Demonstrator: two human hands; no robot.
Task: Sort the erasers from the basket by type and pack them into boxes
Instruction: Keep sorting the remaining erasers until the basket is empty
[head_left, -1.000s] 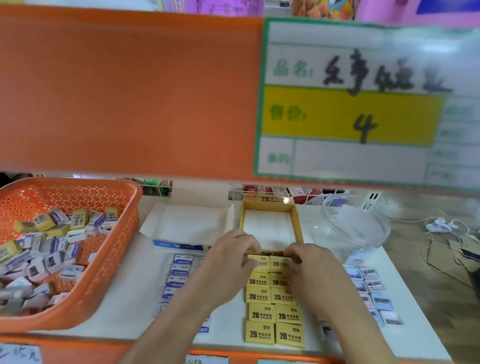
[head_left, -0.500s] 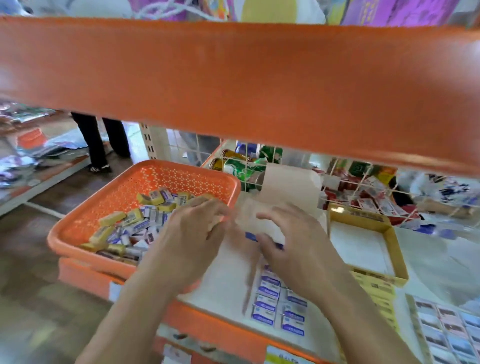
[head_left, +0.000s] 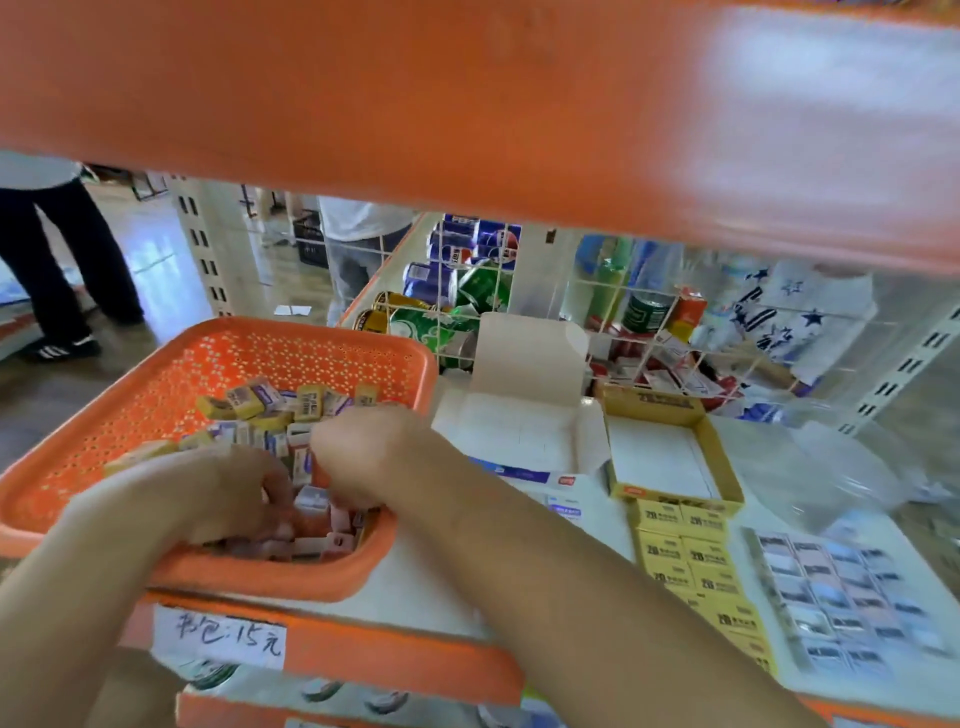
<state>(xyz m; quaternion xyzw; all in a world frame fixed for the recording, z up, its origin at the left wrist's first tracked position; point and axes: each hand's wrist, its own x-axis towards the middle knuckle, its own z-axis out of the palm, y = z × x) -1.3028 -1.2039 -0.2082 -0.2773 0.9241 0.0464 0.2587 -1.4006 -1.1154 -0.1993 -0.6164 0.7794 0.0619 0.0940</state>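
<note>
A white shelf (head_left: 426, 587) was seen. On it a basket (head_left: 291, 577) was set at the left, and a white box (head_left: 519, 431) and a yellow box (head_left: 649, 405) were stood open further back. Yellow erasers (head_left: 691, 556) were laid in two rows before the yellow box, picture erasers (head_left: 841, 592) in rows at the right, a blurred clear jar (head_left: 831, 467) behind them

Bare left hand (head_left: 208, 496) and right hand (head_left: 376, 457), bare forearms, smooth, softly motion-blurred

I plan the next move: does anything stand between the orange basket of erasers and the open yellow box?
Yes. The open white box, its lid flap raised, sits between the orange basket and the yellow box.
</note>
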